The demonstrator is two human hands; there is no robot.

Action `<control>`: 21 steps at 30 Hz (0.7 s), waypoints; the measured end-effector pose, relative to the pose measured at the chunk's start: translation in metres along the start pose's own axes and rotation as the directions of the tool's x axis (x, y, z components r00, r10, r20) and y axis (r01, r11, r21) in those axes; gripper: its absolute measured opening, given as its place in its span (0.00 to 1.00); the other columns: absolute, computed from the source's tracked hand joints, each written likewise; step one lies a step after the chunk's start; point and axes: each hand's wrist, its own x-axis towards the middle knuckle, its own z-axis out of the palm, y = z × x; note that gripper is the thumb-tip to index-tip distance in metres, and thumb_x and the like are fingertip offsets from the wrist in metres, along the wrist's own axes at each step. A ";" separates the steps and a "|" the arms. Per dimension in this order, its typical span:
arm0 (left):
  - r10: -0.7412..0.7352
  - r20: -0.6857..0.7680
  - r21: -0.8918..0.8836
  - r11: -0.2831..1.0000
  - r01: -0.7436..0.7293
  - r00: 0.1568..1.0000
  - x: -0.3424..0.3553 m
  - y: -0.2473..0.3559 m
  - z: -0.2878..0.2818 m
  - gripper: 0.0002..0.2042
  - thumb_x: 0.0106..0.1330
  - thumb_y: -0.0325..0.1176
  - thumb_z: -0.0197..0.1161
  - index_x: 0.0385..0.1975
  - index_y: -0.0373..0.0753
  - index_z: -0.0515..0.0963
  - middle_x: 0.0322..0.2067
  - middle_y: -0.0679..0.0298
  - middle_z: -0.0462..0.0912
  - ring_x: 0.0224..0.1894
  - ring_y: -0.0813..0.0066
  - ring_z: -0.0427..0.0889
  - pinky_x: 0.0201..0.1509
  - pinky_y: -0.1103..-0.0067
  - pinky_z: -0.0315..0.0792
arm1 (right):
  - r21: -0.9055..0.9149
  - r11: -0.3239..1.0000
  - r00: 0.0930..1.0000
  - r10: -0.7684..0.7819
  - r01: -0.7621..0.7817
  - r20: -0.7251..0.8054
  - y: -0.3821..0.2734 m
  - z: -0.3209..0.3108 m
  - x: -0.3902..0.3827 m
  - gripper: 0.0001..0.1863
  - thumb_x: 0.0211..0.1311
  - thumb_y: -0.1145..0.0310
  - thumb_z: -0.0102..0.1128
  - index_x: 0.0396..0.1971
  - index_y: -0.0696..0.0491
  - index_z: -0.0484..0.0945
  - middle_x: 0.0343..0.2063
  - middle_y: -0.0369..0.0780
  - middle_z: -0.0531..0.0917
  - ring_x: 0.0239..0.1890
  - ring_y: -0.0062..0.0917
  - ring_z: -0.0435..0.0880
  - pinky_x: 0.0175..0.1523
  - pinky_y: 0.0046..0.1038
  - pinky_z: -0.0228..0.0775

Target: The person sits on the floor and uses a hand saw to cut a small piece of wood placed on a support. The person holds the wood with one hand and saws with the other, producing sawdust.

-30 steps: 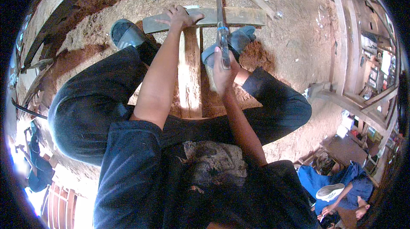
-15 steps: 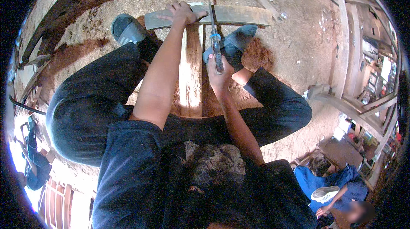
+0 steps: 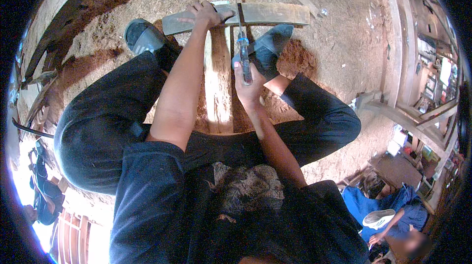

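Observation:
A curved grey-brown board (image 3: 276, 14) lies crosswise in front of me, over a lengthwise wooden beam (image 3: 219, 82) between my legs. My left hand (image 3: 206, 14) presses flat on the board left of its middle, fingers spread and thumb stretched right. A thin saw (image 3: 244, 60), seen nearly edge-on, has a clear-looking handle with a blue collar. My right hand (image 3: 250, 83) is wrapped round the handle, nearer to me than the board. The blade crosses the board just right of my left thumb; how deep it sits in the wood I cannot tell.
My sandalled feet (image 3: 143, 37) rest either side of the beam. Wood scraps (image 3: 304, 0) litter the dusty ground ahead. Timber framing (image 3: 393, 42) stands at right. Another person (image 3: 393, 215) sits at lower right; a second person (image 3: 46, 197) is at lower left.
The board, hands and saw appear slightly higher and further left in the picture. My left hand stays on the board; the right keeps its hold on the saw.

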 end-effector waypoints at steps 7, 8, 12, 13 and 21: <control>-0.025 -0.013 -0.037 0.999 0.025 1.000 -0.013 -0.003 -0.013 0.61 0.41 0.76 0.62 0.70 0.38 0.52 0.73 0.51 0.41 0.74 0.43 0.30 0.61 0.28 0.26 | -0.005 1.000 0.999 0.017 -0.017 0.048 -0.008 0.002 0.000 0.11 0.64 0.67 0.63 0.25 0.57 0.76 0.14 0.33 0.70 0.18 0.14 0.66 0.24 0.25 0.59; -0.023 -0.020 -0.051 0.998 0.022 1.000 -0.012 -0.004 -0.013 0.61 0.41 0.76 0.62 0.70 0.39 0.52 0.73 0.51 0.41 0.74 0.43 0.30 0.61 0.28 0.26 | 0.003 1.000 0.999 0.021 -0.021 0.038 -0.008 0.003 0.001 0.11 0.63 0.66 0.64 0.25 0.56 0.75 0.13 0.36 0.70 0.17 0.18 0.66 0.24 0.27 0.60; -0.023 0.001 -0.035 0.999 0.023 1.000 -0.017 0.002 -0.015 0.61 0.39 0.77 0.63 0.70 0.39 0.53 0.73 0.52 0.41 0.74 0.44 0.30 0.61 0.27 0.26 | -0.001 1.000 0.999 0.029 -0.029 0.042 -0.008 0.002 0.000 0.09 0.65 0.67 0.62 0.28 0.57 0.78 0.15 0.30 0.71 0.20 0.11 0.65 0.24 0.21 0.60; -0.029 -0.012 -0.036 0.999 0.029 1.000 -0.015 0.000 -0.013 0.61 0.39 0.77 0.63 0.70 0.39 0.53 0.73 0.52 0.41 0.74 0.44 0.30 0.61 0.27 0.26 | -0.007 1.000 0.998 0.025 -0.024 0.049 -0.007 0.003 -0.001 0.09 0.65 0.67 0.62 0.29 0.57 0.78 0.15 0.30 0.71 0.20 0.11 0.66 0.24 0.21 0.60; -0.010 -0.041 -0.017 1.000 0.009 0.999 -0.001 0.000 0.003 0.58 0.39 0.76 0.64 0.69 0.42 0.56 0.73 0.52 0.41 0.74 0.42 0.30 0.60 0.26 0.26 | -0.010 0.997 0.995 0.074 -0.074 0.064 -0.010 0.003 -0.002 0.08 0.65 0.68 0.60 0.30 0.57 0.78 0.15 0.30 0.72 0.20 0.10 0.66 0.25 0.21 0.61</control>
